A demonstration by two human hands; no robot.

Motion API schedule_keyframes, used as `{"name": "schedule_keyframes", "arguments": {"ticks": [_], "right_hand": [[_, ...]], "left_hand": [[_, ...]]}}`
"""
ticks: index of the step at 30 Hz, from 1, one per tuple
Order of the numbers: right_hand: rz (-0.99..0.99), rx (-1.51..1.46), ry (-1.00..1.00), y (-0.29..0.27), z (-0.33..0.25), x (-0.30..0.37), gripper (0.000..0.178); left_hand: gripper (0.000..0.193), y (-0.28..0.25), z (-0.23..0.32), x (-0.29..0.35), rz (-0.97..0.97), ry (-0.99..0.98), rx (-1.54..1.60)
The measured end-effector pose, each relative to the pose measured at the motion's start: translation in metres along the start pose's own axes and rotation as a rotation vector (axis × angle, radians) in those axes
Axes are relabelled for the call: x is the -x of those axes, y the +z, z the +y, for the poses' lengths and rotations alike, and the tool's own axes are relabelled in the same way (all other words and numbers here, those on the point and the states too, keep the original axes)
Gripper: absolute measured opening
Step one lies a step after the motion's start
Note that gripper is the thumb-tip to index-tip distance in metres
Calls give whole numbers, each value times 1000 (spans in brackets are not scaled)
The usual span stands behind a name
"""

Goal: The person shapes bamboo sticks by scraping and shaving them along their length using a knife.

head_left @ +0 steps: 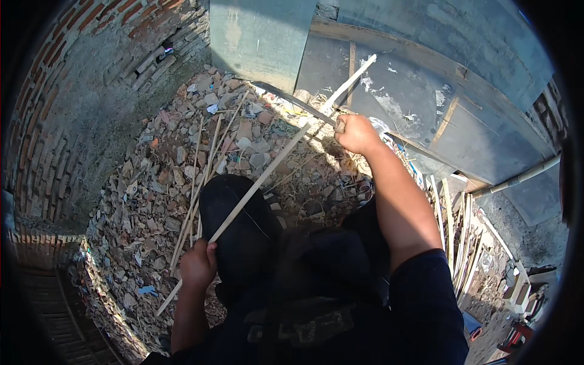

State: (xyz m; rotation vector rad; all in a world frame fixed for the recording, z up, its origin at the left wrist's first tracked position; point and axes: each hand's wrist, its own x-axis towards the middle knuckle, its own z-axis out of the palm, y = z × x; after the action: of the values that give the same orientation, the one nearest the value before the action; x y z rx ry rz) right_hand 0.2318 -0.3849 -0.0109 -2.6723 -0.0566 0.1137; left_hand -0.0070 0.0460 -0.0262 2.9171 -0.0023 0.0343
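Observation:
A long pale bamboo strip (264, 176) runs slantwise from the lower left, across my dark-clothed left knee, to the upper right. My left hand (198, 265) is closed round it near its lower end. My right hand (354, 134) grips a machete (286, 95) by its handle, which the fingers mostly cover. The long dark blade points up and left and crosses the strip's upper part. Whether the edge touches the strip or only passes over it, I cannot tell.
Stony rubble (158, 176) with scraps of litter covers the ground. Several thin strips (210, 152) lie left of my knee, and more strips (465, 237) are at the right. A brick wall (91, 91) stands left; grey-blue panels (389, 85) stand ahead.

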Motion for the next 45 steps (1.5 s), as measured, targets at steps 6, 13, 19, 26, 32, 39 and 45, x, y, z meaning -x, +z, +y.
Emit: {"name": "schedule_keyframes", "arguments": {"ticks": [6,13,19,26,32,39,45], "right_hand": [[-39,64,-80,5,-26,5,28],[-1,54,-39,4,17,-4,30],[-11,-37,-47,2,-13,3,37],[225,-81,124,-9,15,-6,44],[310,-168,165,-25,7,4,40],[-138,238,-281,-11,-55,26,38],[107,-77,-41,9,-6,4,35]], "left_hand": [[29,-5,-1,2,-11,-12,26],[29,2,3,-3,32,24,89],[28,-2,-6,-3,1,47,111],[29,5,-7,-3,58,95,138],[29,-26,-7,16,-14,-7,123],[27,-24,-11,25,1,-97,33],[26,-16,-8,18,-19,-93,22]]}}
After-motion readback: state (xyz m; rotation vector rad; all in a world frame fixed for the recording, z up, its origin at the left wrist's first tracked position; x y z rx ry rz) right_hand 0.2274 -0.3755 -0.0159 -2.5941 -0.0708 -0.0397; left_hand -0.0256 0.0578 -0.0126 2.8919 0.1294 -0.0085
